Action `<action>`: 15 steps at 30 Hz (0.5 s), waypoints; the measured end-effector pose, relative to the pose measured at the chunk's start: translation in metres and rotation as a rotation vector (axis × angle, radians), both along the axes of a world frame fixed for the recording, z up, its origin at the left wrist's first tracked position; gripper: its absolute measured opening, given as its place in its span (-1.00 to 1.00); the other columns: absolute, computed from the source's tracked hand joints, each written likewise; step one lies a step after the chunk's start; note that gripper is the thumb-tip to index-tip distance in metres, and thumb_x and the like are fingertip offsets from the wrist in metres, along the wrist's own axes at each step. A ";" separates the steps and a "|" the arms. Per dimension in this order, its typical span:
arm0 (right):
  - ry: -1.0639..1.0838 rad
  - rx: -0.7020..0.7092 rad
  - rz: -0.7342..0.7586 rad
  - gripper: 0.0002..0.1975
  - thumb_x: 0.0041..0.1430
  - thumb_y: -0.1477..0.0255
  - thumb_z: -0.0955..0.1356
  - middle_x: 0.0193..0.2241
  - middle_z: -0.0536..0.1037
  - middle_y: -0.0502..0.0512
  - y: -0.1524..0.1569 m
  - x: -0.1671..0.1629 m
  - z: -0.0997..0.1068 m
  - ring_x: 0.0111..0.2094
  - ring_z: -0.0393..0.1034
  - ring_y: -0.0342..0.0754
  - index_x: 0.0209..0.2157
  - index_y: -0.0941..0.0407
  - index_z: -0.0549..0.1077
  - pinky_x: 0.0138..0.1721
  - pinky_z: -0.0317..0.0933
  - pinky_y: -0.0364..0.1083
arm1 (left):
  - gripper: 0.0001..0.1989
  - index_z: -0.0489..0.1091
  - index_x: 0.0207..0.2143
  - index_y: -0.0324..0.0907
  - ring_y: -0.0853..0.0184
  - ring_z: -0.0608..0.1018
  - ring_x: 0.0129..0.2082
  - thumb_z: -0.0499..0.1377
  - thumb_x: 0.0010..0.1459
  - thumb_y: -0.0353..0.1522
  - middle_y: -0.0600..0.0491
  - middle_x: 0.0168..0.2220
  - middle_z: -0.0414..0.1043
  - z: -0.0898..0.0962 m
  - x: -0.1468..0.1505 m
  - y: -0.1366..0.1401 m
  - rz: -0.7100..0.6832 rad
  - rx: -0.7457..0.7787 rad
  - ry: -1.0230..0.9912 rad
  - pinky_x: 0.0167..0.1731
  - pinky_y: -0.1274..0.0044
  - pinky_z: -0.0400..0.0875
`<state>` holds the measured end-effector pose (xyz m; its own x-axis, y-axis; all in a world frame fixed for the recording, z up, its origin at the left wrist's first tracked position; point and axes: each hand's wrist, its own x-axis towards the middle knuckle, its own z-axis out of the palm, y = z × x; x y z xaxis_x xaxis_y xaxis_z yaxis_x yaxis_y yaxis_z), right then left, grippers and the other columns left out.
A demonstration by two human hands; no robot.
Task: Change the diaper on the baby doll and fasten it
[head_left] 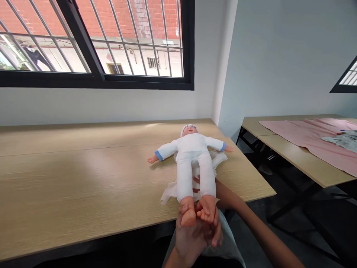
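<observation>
A baby doll [192, 143] in a white suit with blue cuffs lies on its back on the wooden table, arms spread and legs toward me. Its feet jut past the table's front edge, and my left hand [192, 232] is closed around both ankles from below. My right hand [221, 191] reaches in from the right beneath the raised legs. Some of its fingers show in the gap between the legs, against white material; the legs hide the rest. A thin, crumpled white sheet [169, 191] lies under the doll and sticks out on both sides.
The wooden table [83, 178] runs left along the wall below a barred window [134, 41]. Across a gap on the right, another table [295, 156] bears a pink cloth [304, 132] and a patterned grey cloth [344, 139]. Dark table legs stand below it.
</observation>
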<state>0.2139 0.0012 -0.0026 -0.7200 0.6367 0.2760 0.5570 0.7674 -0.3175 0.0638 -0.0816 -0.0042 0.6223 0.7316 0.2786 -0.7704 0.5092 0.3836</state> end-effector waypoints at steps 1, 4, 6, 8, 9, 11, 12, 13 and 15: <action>0.008 0.005 0.016 -0.39 0.22 0.21 0.27 0.29 0.06 -0.13 -0.001 0.000 -0.001 0.26 0.03 0.14 0.27 -0.14 0.06 0.26 0.01 0.05 | -0.56 0.34 -0.38 -0.20 0.33 0.45 -0.61 -0.19 0.24 -0.14 0.00 -0.40 0.32 0.000 0.000 0.002 -0.008 0.003 -0.003 -0.52 0.42 0.32; 0.018 -0.008 0.002 -0.37 0.24 0.21 0.25 0.29 0.06 -0.08 -0.003 0.002 -0.004 0.27 0.02 0.14 0.30 -0.10 0.00 0.26 0.02 0.06 | -0.59 0.35 -0.39 -0.22 0.37 0.43 -0.62 -0.13 0.22 -0.13 0.01 -0.40 0.31 -0.002 0.000 0.007 -0.016 0.016 -0.016 -0.52 0.44 0.33; 0.006 -0.029 -0.016 -0.37 0.24 0.22 0.25 0.28 0.10 -0.07 -0.003 0.002 -0.004 0.27 0.02 0.13 0.30 -0.10 0.00 0.25 0.04 0.06 | -0.59 0.35 -0.37 -0.22 0.36 0.44 -0.62 -0.12 0.21 -0.13 0.02 -0.40 0.31 -0.006 0.000 0.009 -0.009 0.023 -0.024 -0.52 0.43 0.34; -0.007 -0.033 -0.024 -0.36 0.22 0.22 0.26 0.28 0.11 -0.07 -0.004 0.002 -0.002 0.27 0.02 0.15 0.29 -0.11 0.01 0.26 0.02 0.08 | -0.58 0.35 -0.36 -0.22 0.37 0.44 -0.63 -0.13 0.21 -0.12 0.01 -0.39 0.31 -0.011 -0.001 0.010 -0.015 0.031 -0.028 -0.54 0.44 0.34; -0.015 -0.034 -0.020 -0.36 0.21 0.22 0.27 0.29 0.09 -0.07 -0.004 0.002 -0.001 0.27 0.01 0.16 0.29 -0.11 0.02 0.27 -0.01 0.09 | -0.57 0.35 -0.34 -0.21 0.38 0.43 -0.64 -0.14 0.21 -0.10 0.01 -0.38 0.31 -0.013 -0.002 0.011 -0.026 0.035 -0.032 -0.57 0.46 0.33; -0.032 -0.034 -0.005 -0.32 0.17 0.23 0.30 0.31 0.02 -0.06 -0.005 0.002 0.000 0.28 -0.03 0.18 0.29 -0.11 0.02 0.30 -0.10 0.10 | -0.55 0.34 -0.31 -0.19 0.42 0.40 -0.67 -0.18 0.23 -0.08 -0.01 -0.34 0.31 -0.013 -0.005 0.011 -0.054 0.040 -0.039 -0.66 0.53 0.29; -0.041 -0.034 0.006 -0.30 0.16 0.24 0.31 0.32 -0.02 -0.06 -0.006 0.002 0.000 0.29 -0.05 0.19 0.29 -0.10 0.02 0.31 -0.15 0.11 | -0.54 0.34 -0.30 -0.18 0.45 0.38 -0.68 -0.20 0.24 -0.08 -0.02 -0.33 0.31 -0.011 -0.007 0.011 -0.069 0.036 -0.040 -0.70 0.57 0.26; -0.051 -0.031 0.016 -0.28 0.13 0.25 0.33 0.32 -0.03 -0.05 -0.006 0.002 0.000 0.30 -0.07 0.21 0.29 -0.09 0.01 0.32 -0.18 0.11 | -0.53 0.34 -0.29 -0.16 0.47 0.36 -0.69 -0.23 0.25 -0.08 -0.03 -0.31 0.32 -0.007 -0.010 0.011 -0.081 0.025 -0.039 -0.73 0.60 0.23; -0.057 -0.007 0.001 -0.27 0.08 0.26 0.36 0.30 0.06 -0.05 -0.006 0.002 -0.004 0.29 -0.04 0.21 0.27 -0.09 0.07 0.32 -0.20 0.09 | -0.51 0.33 -0.28 -0.13 0.50 0.33 -0.70 -0.29 0.27 -0.09 -0.03 -0.30 0.32 0.003 -0.013 0.011 -0.094 -0.013 -0.026 -0.78 0.64 0.20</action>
